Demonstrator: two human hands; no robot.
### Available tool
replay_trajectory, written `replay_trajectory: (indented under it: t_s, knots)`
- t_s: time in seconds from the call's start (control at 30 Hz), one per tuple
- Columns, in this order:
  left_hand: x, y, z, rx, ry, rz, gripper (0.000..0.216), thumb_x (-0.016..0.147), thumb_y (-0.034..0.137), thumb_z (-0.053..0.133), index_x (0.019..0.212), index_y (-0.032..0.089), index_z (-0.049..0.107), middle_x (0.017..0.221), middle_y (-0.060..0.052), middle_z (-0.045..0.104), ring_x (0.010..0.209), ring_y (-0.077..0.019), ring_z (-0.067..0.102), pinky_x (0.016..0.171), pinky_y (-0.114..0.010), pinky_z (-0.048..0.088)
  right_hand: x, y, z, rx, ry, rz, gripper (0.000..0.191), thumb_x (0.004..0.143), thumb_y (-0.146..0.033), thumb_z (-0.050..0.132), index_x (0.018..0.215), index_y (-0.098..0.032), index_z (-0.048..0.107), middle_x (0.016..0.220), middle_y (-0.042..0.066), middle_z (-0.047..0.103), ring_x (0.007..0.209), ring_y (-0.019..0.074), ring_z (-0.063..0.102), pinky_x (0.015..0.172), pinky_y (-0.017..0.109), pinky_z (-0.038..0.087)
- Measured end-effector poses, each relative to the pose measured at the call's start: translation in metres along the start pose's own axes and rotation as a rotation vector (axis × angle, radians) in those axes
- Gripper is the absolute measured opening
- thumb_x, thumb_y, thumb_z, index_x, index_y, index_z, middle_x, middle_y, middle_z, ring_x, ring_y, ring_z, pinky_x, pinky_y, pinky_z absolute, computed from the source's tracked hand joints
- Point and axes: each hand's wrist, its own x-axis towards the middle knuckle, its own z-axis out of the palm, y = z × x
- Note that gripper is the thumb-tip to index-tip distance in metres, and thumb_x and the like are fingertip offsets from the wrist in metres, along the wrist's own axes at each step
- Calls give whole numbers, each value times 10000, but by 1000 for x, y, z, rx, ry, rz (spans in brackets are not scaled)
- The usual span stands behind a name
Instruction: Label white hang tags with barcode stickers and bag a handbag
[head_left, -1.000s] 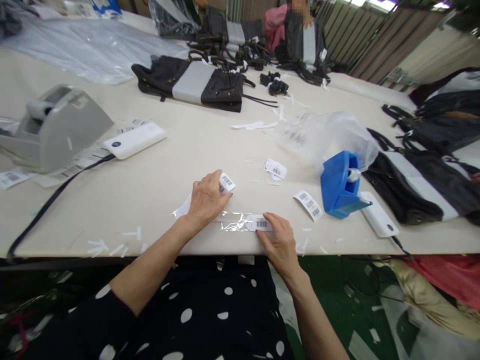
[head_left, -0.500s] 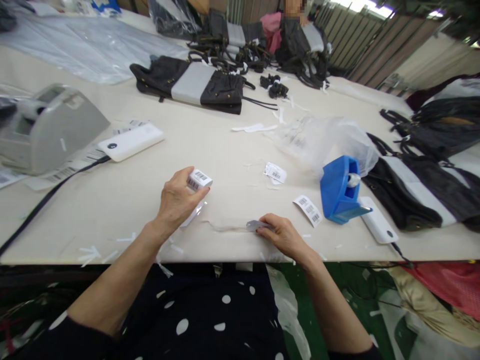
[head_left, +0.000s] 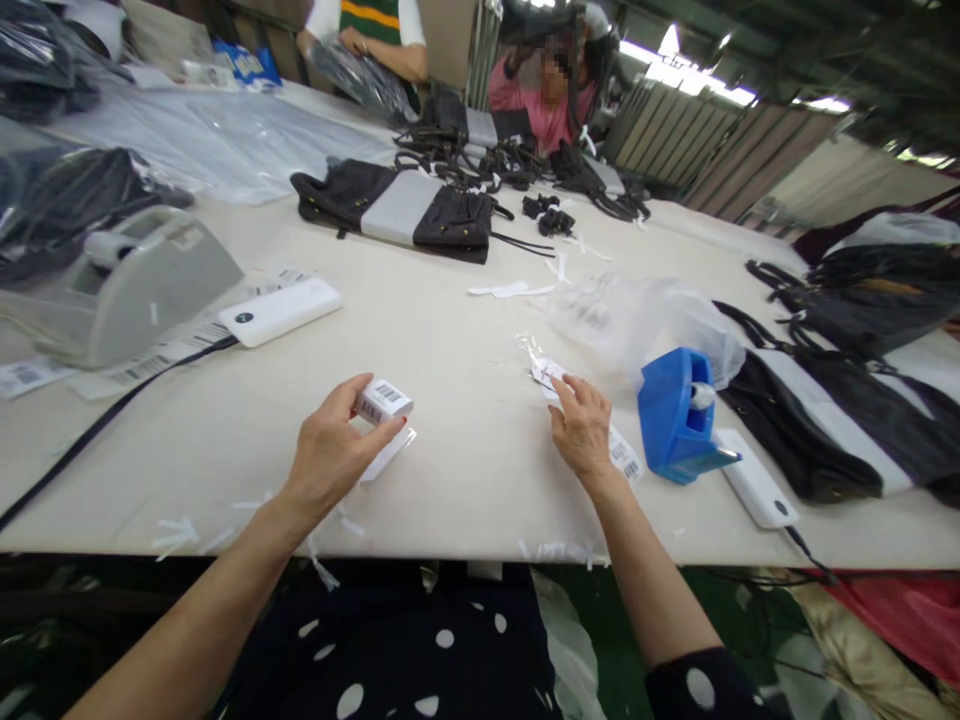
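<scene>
My left hand [head_left: 330, 440] is closed on a small thick stack of white barcode tags [head_left: 384, 399], gripped between thumb and fingers just over the table. Under that hand a white slip with a shiny clear edge [head_left: 390, 455] lies on the table. My right hand [head_left: 583, 425] is over a small pile of white tags [head_left: 546, 371], fingertips touching it, thumb and fingers apart. A clear plastic strip or loop sticks out behind the pile. Partly hidden by my right hand is a barcode label strip [head_left: 625, 457].
A blue tape dispenser [head_left: 675, 420] and a white device [head_left: 754, 480] stand right; a grey dispenser [head_left: 142, 290] and another white device [head_left: 289, 310] left. Black-and-grey bags [head_left: 394, 205] lie behind, with clear plastic [head_left: 645, 320] nearer. Two people are across the table.
My right hand has moved forward from near the table's front edge to the tag pile, and the tag it held is now at the pile. The left hand keeps its stack. The view has tilted up.
</scene>
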Motion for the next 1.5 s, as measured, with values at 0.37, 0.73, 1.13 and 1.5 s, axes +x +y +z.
replay_trajectory:
  t_s: [0.37, 0.73, 1.13, 1.5]
  knots:
    - [-53, 20, 34, 21, -238, 513, 562, 760, 343, 581, 1248, 127, 406, 1157, -150, 581, 1029, -261, 558, 889, -400, 431, -63, -118, 4, 1438, -297, 627, 398, 669, -316, 686, 1011, -176, 540, 718, -5, 626, 624, 122, 581, 597, 244, 470]
    - [-32, 20, 23, -56, -333, 198, 503, 718, 263, 548, 1205, 177, 454, 1155, -89, 572, 1034, -226, 552, 866, -345, 459, 7, -19, 17, 224, 19, 218, 298, 810, -272, 481, 1064, -139, 562, 1107, 132, 573, 1051, 245, 485, 873, 385, 383]
    - [-30, 19, 64, 145, -382, 483, 482, 756, 232, 525, 1216, 112, 443, 1159, -139, 552, 1066, -275, 488, 900, -451, 385, 46, 38, 34, -119, -304, 116, 355, 836, -317, 492, 1171, -199, 503, 1116, 95, 588, 1051, 236, 495, 882, 357, 310]
    - [-23, 26, 54, 220, -225, 569, 604, 754, 416, 580, 1244, 106, 412, 1254, -163, 477, 1169, -290, 407, 955, -443, 338, 53, 57, 44, 22, -238, 120, 478, 743, -340, 565, 1185, -173, 491, 1064, 96, 572, 963, 218, 526, 843, 334, 378]
